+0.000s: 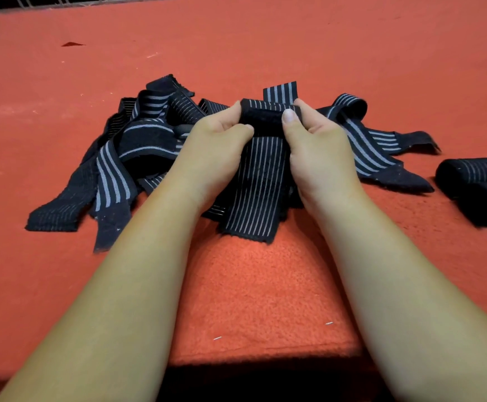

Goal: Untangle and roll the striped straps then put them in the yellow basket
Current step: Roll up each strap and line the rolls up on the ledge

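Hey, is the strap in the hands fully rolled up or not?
Partly rolled. The left hand and right hand grip a small roll at the far end of the strap; the rest lies flat.

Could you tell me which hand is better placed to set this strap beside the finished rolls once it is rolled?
Probably the right hand: the rolled straps lie on its side, while the left hand grips the strap farther from them.
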The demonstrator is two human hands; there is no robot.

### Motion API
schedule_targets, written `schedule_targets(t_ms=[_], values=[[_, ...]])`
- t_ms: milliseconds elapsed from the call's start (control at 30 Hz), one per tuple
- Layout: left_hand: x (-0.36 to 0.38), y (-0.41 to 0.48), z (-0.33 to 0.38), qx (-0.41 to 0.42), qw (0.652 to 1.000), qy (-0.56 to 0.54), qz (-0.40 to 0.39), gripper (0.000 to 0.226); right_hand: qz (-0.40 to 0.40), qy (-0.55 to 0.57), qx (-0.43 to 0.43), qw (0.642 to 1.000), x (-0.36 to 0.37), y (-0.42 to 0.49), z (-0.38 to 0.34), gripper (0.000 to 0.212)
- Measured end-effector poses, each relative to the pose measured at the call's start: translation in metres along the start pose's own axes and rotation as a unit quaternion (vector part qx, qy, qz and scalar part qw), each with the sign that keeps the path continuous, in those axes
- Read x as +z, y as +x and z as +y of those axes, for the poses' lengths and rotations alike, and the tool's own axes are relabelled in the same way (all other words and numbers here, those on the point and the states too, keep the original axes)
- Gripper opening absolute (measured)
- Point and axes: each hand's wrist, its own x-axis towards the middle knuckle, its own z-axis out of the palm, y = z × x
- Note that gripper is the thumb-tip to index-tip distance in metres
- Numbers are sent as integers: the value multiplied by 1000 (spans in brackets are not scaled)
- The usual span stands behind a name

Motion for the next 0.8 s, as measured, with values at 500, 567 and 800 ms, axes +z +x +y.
schedule_targets(t_ms=[500,567,800], values=[[-4,1,-4,37,999,-18,34,31,-46,55,8,997,2,-4,-1,65],[-4,4,-5,39,997,-31,50,29,-34,45,-8,998,4,-5,-4,67],[-4,15,-12,10,996,-5,94,63,67,39,-24,997,1,-6,-4,23]])
